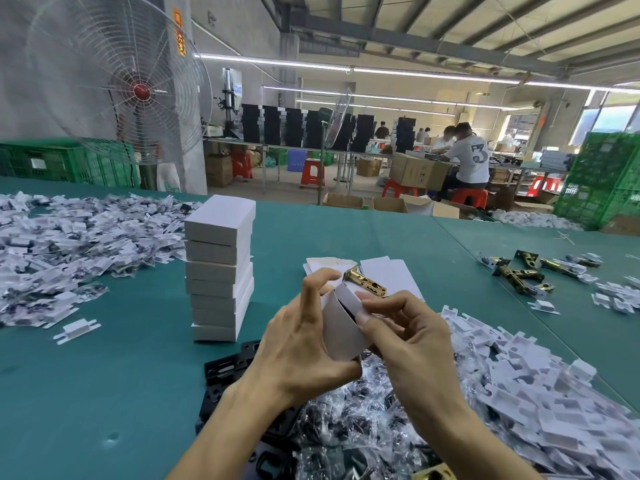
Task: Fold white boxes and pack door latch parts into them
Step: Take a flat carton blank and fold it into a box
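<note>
Above the green table (121, 375), both hands hold one white box (341, 329). My left hand (304, 337) grips its near end, the index finger raised over the open top. My right hand (405, 337) pinches a flap at the box's far end. A brass door latch (365, 280) sticks out of the open end, slanting up and away. A stack of several closed white boxes (218, 268) stands to the left. Flat box blanks (384, 271) lie behind the hands.
Piles of small white cardboard inserts and bagged parts lie at the left (69, 244) and right (519, 386). Black plates (225, 368) sit under my left wrist. More brass latches (523, 271) lie far right. A large fan (117, 84) stands behind the table.
</note>
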Demonstrator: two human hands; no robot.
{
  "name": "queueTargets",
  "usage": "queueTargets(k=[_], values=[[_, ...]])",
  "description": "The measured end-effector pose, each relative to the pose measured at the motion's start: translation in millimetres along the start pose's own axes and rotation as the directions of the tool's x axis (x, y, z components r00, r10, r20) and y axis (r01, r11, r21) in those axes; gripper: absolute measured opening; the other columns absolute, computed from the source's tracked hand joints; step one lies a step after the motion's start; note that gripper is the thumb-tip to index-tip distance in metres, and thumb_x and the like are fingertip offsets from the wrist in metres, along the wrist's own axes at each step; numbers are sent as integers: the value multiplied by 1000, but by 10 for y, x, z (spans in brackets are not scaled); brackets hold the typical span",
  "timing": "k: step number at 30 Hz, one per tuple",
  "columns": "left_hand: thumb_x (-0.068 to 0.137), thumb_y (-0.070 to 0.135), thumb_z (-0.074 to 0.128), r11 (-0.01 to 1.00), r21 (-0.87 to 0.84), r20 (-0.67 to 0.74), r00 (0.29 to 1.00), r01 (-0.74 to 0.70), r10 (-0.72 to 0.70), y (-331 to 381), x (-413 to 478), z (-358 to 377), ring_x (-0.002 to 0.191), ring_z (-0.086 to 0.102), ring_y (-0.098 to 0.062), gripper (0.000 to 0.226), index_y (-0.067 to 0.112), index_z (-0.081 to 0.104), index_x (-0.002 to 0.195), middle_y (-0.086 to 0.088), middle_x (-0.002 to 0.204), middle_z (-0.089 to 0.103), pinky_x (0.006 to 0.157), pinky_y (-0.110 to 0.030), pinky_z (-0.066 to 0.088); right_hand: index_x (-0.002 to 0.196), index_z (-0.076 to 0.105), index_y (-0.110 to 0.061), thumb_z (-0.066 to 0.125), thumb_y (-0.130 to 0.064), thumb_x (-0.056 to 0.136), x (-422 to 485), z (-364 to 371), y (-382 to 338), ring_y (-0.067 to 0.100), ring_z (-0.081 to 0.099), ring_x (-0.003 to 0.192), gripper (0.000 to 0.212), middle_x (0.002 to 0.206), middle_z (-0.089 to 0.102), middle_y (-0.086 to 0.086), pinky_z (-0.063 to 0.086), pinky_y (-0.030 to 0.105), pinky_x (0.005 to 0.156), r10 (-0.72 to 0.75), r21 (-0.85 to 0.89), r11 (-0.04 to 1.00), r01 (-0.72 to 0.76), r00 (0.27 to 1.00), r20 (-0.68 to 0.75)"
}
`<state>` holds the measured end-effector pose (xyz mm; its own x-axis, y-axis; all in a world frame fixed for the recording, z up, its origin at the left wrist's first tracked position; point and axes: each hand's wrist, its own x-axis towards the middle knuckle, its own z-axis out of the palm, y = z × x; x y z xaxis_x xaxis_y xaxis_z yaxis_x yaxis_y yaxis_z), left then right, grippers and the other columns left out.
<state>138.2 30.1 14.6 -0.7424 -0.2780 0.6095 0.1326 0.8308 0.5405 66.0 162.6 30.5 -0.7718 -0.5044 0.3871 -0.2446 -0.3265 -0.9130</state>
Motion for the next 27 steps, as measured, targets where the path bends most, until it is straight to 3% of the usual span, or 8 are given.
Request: queueTargets(k=[5,11,15,21,27], values=[[59,42,68,999,-40,4,999,34,-34,-40,5,-15,69,60,-19,93,57,14,133,10,103,55,60,-39,54,89,75,-14,62,5,90,24,17,-41,12,74,89,23,90,77,-4,59,29,80,-41,-137,989,46,998,37],[58,43,68,998,-40,9,999,38,-38,-44,-5,10,68,59,-19,93,71,10,126,10,102,54,58,-37,52,85,75,-19,63,6,87,58,-32,-97,4,72,78,28,85,77,-7,52,16,64,-61,-239,969,69,997,40],[61,40,70,998,-56,33,999,42,-40,-37,-12,17,67,59,-13,87,68,19,125,17,95,52,56,-36,54,85,75,-22,64,7,84,85,-83,-171,2,72,87,31,98,74,-9,56,19,75,-27,-322,945,57,995,97],[61,38,73,994,-92,27,998,66,-64,-11,-5,42,68,64,-21,88,52,19,129,13,100,56,59,-45,55,84,72,-26,64,4,82,72,-127,-238,-6,68,88,31,103,69,-13,56,16,75,-70,-465,878,115,991,113],[62,39,75,971,-224,21,996,88,-85,4,28,-4,75,67,-23,82,51,31,131,6,102,60,61,-46,59,109,74,-31,68,-9,91,58,-172,-200,2,62,105,29,106,64,-10,53,20,84,-64,-299,944,141,966,252]])
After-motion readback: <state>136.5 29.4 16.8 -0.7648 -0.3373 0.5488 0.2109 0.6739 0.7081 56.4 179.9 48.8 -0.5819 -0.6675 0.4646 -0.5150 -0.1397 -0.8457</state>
